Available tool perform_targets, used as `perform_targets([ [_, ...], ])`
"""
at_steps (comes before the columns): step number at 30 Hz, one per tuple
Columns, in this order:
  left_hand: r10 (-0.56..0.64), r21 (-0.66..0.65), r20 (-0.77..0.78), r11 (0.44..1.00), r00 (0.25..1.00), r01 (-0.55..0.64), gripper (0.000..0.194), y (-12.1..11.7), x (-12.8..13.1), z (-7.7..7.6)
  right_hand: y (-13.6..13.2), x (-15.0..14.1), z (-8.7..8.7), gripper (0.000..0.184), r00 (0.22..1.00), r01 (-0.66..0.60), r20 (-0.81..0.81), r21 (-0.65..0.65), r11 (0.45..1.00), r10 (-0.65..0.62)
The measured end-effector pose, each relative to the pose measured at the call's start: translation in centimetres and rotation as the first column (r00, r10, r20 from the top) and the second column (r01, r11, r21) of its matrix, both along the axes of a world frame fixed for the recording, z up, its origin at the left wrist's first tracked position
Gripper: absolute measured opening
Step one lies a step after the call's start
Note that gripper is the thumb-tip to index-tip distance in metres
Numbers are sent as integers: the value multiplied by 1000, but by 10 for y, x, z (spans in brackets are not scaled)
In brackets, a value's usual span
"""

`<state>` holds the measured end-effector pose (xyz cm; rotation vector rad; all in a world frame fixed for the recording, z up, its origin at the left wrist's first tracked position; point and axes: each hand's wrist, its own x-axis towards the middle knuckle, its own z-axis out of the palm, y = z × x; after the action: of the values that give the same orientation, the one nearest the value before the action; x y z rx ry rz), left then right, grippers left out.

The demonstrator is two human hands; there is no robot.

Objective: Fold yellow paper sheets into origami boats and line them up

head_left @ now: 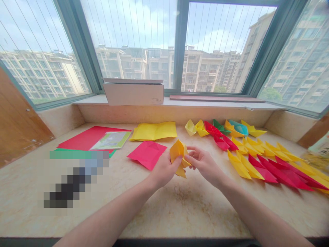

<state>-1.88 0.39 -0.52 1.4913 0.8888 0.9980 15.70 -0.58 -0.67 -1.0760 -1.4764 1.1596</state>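
Between my two hands, a little above the counter, is a partly folded piece of yellow paper (178,149) with a pointed flap hanging below. My left hand (164,166) grips its left side, thumb across the front. On the right side, my right hand (199,158) pinches the paper's edge between thumb and fingers. Just behind my left hand lies a creased pink-red sheet (146,153). Beyond it rests a creased stack of yellow paper (154,131). To the right, folded paper boats in yellow, red, green and blue stand in rows, among them a red boat (284,171).
Red sheets (82,137) and a clear packet (111,140) lie at the left on the stone counter (123,219), near a pixelated dark object (72,183). A white box (133,93) sits on the window ledge. A clear container (321,147) stands at the far right edge.
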Motion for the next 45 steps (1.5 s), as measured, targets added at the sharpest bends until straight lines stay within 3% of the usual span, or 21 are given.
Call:
perform_targets([
  [6,57,-34,-1,998,998,-57,26,-1,-4,9,-1,2,3,47,999,-33,20,-8,999,33],
  [10,114,-47,-27,992,993,-115,30,2,-5,9,-4,1,2,49,989,98,97,154,983,-113],
  [13,180,-1,-47,984,983,-180,33,5,-7,6,-8,0,1,47,957,137,180,418,898,-230],
  [16,241,25,-53,971,969,-240,39,8,-8,4,-10,1,-1,41,919,20,308,589,808,-247],
  [20,265,38,-25,964,964,-264,41,8,-8,6,-6,3,-7,39,859,-68,421,659,749,-292],
  [26,204,6,-1,979,979,-204,43,4,-7,8,1,12,-8,34,762,-26,432,764,645,-481],
  [31,139,-12,21,990,990,-139,45,3,-5,8,1,14,-3,22,738,3,391,813,583,-549],
  [34,179,51,-44,983,983,-177,46,2,-6,9,2,15,-3,20,728,31,372,821,570,-575],
  [38,211,112,-84,973,974,-201,44,1,-7,11,4,20,-2,14,699,43,401,803,595,-592],
  [45,215,66,-23,975,976,-213,45,6,-8,8,0,22,2,14,732,-73,477,765,640,-486],
])
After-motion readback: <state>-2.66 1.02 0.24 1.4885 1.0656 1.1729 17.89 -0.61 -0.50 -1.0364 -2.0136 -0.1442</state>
